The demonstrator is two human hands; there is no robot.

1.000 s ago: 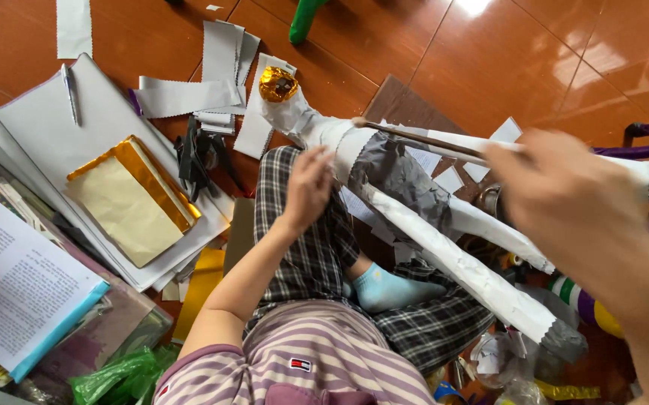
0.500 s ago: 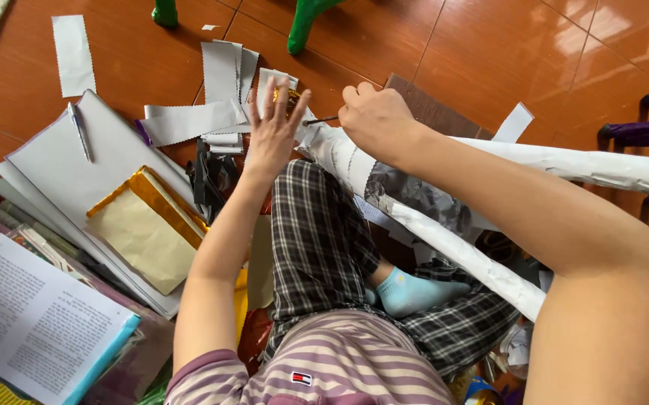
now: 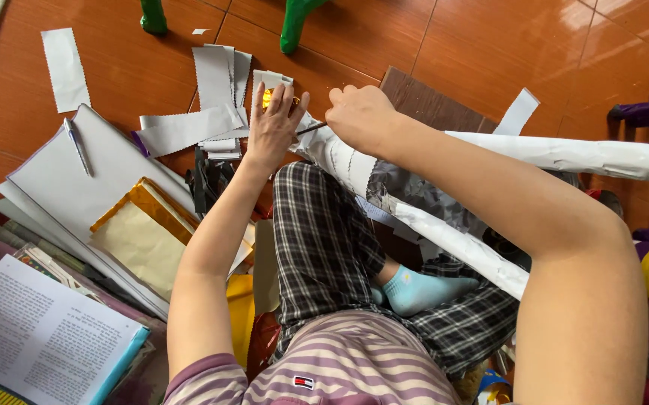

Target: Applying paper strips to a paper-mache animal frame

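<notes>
Beyond my checked-trousered knee (image 3: 317, 240), on the red tiled floor (image 3: 489, 45), both my hands meet at the tip of the long paper-wrapped stick (image 3: 564, 156). My left hand (image 3: 273, 124) lies spread, fingers loose, over a small shiny gold piece (image 3: 270, 97) just past that knee, touching it rather than gripping it. My right hand (image 3: 362, 116) is clenched around the near end of the wrapped stick, where a thin dark rod (image 3: 311, 129) pokes out towards my left hand. From my fist the stick runs away to the right of the knee, and a second wrapped length (image 3: 459, 244) slants down across my lap towards my blue sock (image 3: 418, 289).

Left of the knee the floor is crowded: silver paper strips (image 3: 189, 127) with zigzag edges lie just beyond my left hand, one more strip (image 3: 64, 69) lies well apart further left, and a stack of grey card sheets (image 3: 107, 180) carries a pen (image 3: 78, 146) and a folded gold sheet (image 3: 140, 236). Nearest me on that side an open printed booklet (image 3: 35, 337) rests on the pile. Open tile shows only beyond the hands, up to two green legs (image 3: 294, 26) and a brown board (image 3: 429, 101). Purple bars (image 3: 643, 109) stand far right of the knee. I can make out no container holding anything.
</notes>
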